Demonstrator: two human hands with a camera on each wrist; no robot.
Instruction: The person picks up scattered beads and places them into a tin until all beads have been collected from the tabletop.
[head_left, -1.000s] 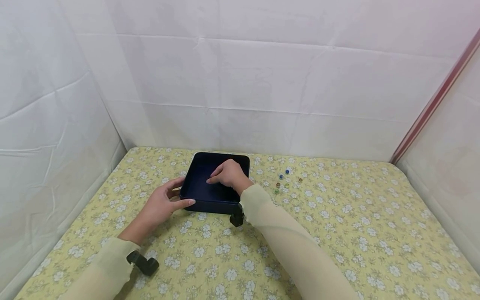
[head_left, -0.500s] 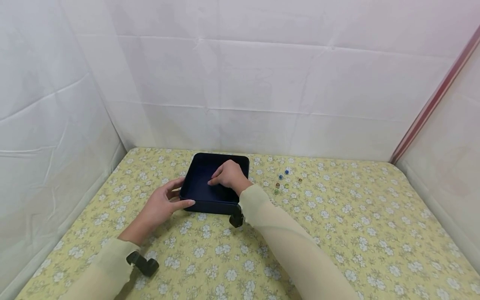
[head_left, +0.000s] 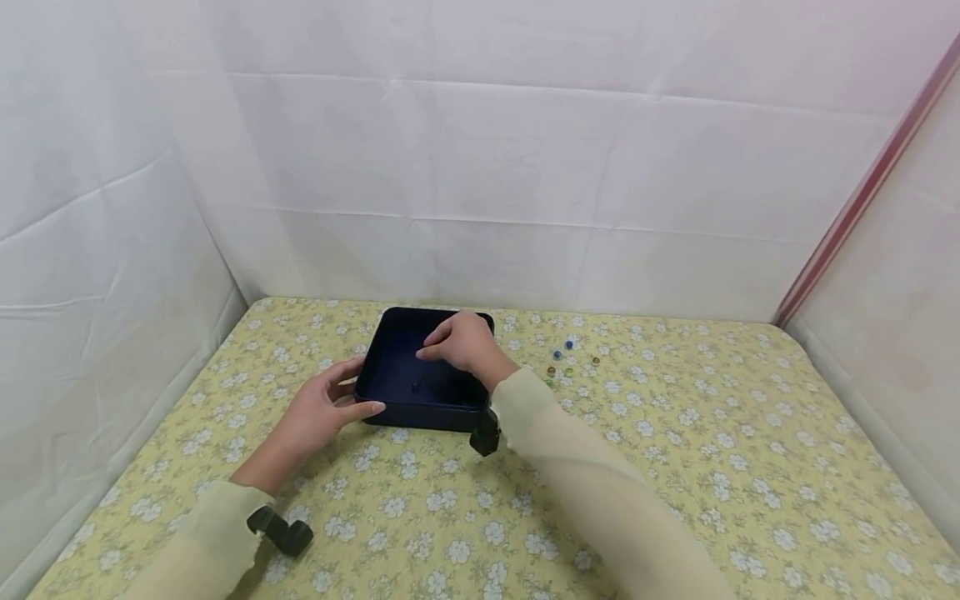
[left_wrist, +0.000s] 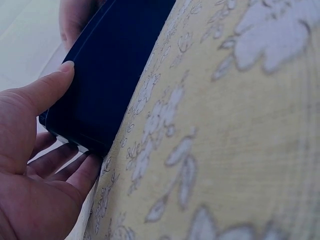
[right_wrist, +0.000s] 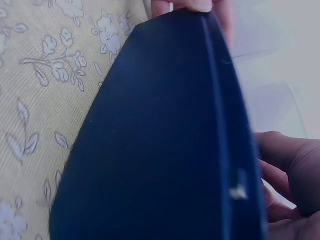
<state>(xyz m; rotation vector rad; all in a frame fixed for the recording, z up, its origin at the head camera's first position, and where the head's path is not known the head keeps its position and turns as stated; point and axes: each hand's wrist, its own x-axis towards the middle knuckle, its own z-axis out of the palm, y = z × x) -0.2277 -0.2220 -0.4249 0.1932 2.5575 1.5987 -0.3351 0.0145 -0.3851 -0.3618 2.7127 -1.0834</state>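
Some firmness outside the dark tray (head_left: 427,417), with gentle fingertips low inside, would I think serve well, so the small dark thing (head_left: 416,386), just nearer than the right hand (head_left: 468,343), is not disturbed. This hand bends thumb and forefinger close; whether they pinch anything, I cannot tell. Beads (head_left: 557,355) lie to its right. The left hand (head_left: 318,412) grips the tray's near left corner.

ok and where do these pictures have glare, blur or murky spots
Right wrist: a bright glint on the dark box, its near rim blurred; head: the box's inside so dim that a small dark thing barely shows; left wrist: bluish cast, tablecloth soft at lower right.
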